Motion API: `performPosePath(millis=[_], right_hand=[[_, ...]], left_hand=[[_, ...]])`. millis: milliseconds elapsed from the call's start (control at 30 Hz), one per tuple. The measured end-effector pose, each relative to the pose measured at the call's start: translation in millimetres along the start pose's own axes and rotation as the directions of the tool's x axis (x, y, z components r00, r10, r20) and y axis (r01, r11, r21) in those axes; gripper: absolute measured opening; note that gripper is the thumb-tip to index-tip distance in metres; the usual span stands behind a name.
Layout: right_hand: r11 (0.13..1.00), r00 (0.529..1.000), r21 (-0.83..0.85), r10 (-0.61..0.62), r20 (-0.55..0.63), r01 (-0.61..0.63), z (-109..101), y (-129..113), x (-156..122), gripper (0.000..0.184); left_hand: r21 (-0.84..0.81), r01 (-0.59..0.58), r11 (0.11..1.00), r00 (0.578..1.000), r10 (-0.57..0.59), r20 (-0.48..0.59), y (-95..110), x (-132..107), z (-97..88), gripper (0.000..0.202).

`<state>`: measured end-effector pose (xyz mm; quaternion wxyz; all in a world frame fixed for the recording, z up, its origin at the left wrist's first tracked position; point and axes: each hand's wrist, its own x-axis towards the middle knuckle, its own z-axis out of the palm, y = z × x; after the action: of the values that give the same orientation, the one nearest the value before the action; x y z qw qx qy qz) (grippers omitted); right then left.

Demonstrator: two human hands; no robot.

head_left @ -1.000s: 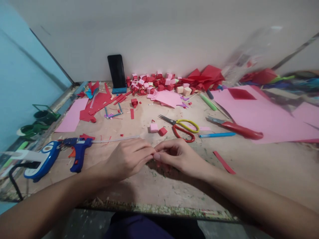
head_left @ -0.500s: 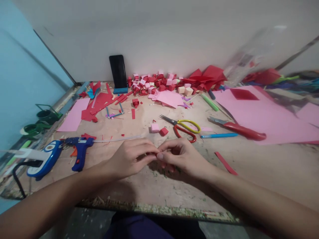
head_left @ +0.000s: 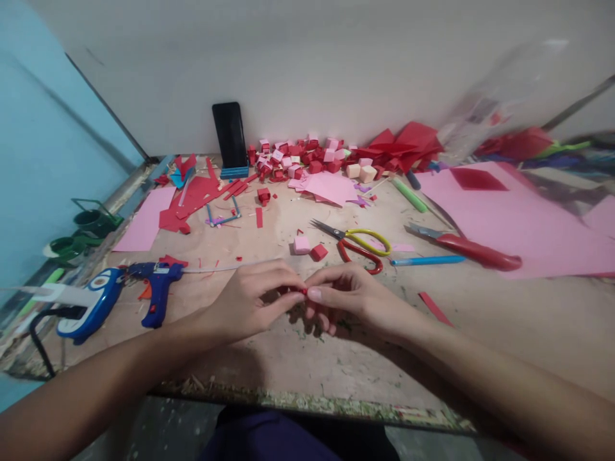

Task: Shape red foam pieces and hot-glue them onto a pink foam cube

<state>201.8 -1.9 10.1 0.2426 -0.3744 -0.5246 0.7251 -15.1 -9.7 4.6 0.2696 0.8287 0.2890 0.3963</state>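
A small red paper piece (head_left: 304,291) is pinched between the fingertips of both hands, mostly covered by them, so its exact shape is hidden. My left hand (head_left: 257,294) grips it from the left with thumb and forefinger. From the other side my right hand (head_left: 348,296) closes on it, its lower fingers curled beneath. Just beyond the hands lie a pink paper cube (head_left: 302,244) and a red paper cube (head_left: 319,252). Scissors (head_left: 353,238) with one yellow and one red handle rest behind my right hand, blades pointing left.
A blue glue gun (head_left: 157,288) lies at left. Many pink and red cubes (head_left: 312,155) are heaped by the wall near a propped phone (head_left: 229,136). Rightward are a blue pen (head_left: 427,260), a red-handled knife (head_left: 473,250), a red strip (head_left: 435,308) and pink sheets (head_left: 528,224).
The view has shifted slightly. Both hands stay together at the same spot, with small finger movements around the red paper piece, and a bit more red shows between the fingertips.
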Motion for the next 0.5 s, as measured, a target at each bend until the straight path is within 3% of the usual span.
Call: performPosePath(millis=[167,367,500], right_hand=[[0.991,0.980,-0.127,-0.071,-0.183,0.048,1.1,-0.8,1.7,0.031],[0.993,0.984,-0.097,-0.076,-0.161,0.061,1.4,4.5,4.2,0.033],[0.999,0.986,-0.001,-0.042,-0.161,0.042,2.6,3.0,2.7,0.030]], left_hand=[[0.179,-0.051,0.983,0.999,0.052,-0.003,-2.3,-2.7,3.8,0.009],[0.271,-0.149,0.951,0.989,0.142,0.046,-3.7,-4.5,4.5,0.012],[0.241,-0.146,0.960,0.989,0.148,0.009,-5.1,-4.1,5.1,0.007]])
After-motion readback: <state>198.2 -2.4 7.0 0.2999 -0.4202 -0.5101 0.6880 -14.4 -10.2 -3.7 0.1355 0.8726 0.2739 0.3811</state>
